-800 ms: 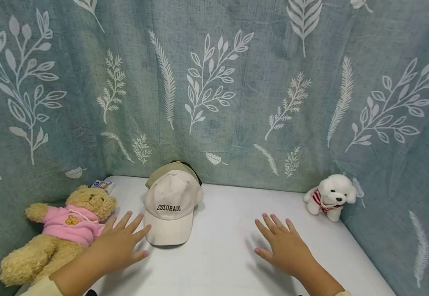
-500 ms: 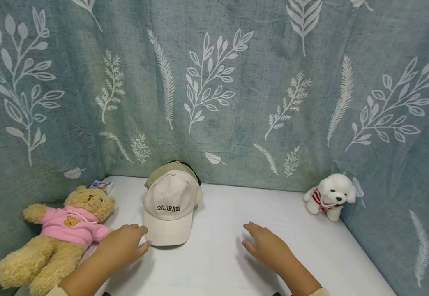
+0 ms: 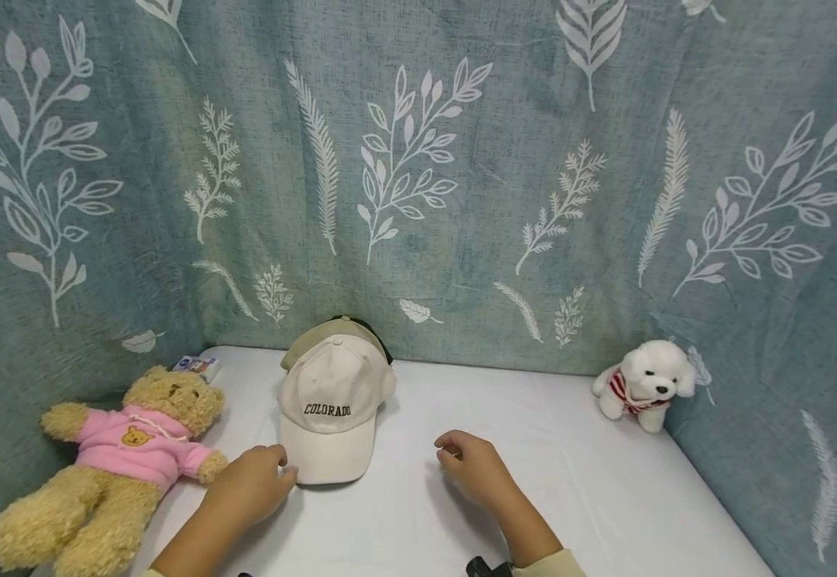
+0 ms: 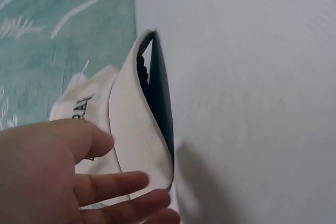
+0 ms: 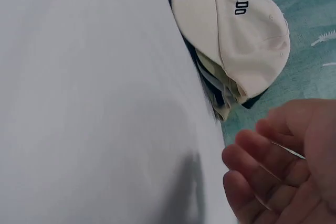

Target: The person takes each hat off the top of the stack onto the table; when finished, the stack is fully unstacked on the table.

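Observation:
A cream baseball cap [image 3: 332,393] with COLORADO lettering sits with its brim toward me, in front of an olive cap [image 3: 303,340]. Something dark shows behind the olive one; in the right wrist view several layers show under the cream cap [image 5: 247,35]. My left hand [image 3: 252,485] hovers at the left side of the brim, fingers slightly bent and holding nothing. In the left wrist view its fingertips [image 4: 136,182] lie in front of the brim; contact is unclear. My right hand [image 3: 476,469] hangs right of the cap, fingers loosely curled around nothing.
A teddy bear [image 3: 126,449] in a pink hoodie lies at the left, with a small printed packet [image 3: 198,366] behind its head. A white plush dog [image 3: 645,385] stands at the back right. Patterned curtains [image 3: 418,200] enclose the white table [image 3: 404,529].
Both hands were spread flat with fingers straight. Their fingers have since bent. The right hand has moved left toward the cap, while the left has shifted slightly right and nearer to me.

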Demonstrator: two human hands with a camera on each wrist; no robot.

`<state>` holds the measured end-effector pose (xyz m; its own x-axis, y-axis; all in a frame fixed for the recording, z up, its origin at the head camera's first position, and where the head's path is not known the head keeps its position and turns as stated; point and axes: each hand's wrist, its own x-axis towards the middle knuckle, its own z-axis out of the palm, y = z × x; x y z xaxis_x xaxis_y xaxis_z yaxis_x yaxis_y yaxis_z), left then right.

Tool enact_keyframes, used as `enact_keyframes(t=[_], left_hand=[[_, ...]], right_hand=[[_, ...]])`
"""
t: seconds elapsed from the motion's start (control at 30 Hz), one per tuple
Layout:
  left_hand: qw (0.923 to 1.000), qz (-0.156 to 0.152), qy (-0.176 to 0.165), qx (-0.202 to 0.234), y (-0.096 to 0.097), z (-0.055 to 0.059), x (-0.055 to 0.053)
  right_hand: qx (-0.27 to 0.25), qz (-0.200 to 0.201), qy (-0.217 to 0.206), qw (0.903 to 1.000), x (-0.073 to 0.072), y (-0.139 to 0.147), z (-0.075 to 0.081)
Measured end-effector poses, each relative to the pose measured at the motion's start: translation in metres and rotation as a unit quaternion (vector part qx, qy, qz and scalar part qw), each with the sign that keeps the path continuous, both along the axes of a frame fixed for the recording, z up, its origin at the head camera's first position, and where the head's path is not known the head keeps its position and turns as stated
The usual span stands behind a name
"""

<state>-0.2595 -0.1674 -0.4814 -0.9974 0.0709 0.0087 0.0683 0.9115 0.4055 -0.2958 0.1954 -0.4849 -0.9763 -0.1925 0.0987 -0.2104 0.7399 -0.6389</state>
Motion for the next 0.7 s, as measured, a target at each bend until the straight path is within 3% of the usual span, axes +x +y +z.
enact_keyframes(t=[0.17, 0.37, 0.47, 0.53, 0.63, 0.7], left_hand=[[0.9982, 0.041, 0.027, 0.036, -0.005, -0.006, -0.004], [0.9930, 0.073, 0.045, 0.080, -0.006, -0.007, -0.007], [0.9854, 0.089, 0.029, 0.142, -0.006, -0.011, -0.004], [0.9713, 0.102, 0.004, 0.215, -0.005, -0.014, -0.003], [0.9368, 0.125, -0.034, 0.325, -0.003, -0.019, -0.003], [0.9216, 0.133, -0.043, 0.362, -0.003, -0.021, -0.005]], right_hand=[[-0.086, -0.025, -0.020, 0.9958, -0.012, -0.018, -0.010], [-0.153, -0.039, -0.027, 0.9870, -0.024, -0.036, -0.017], [-0.182, -0.042, -0.034, 0.9818, -0.029, -0.044, -0.021], [-0.198, -0.043, -0.035, 0.9787, -0.032, -0.049, -0.023], [-0.214, -0.046, -0.036, 0.9751, -0.038, -0.055, -0.025], [-0.219, -0.050, -0.038, 0.9737, -0.042, -0.059, -0.025]])
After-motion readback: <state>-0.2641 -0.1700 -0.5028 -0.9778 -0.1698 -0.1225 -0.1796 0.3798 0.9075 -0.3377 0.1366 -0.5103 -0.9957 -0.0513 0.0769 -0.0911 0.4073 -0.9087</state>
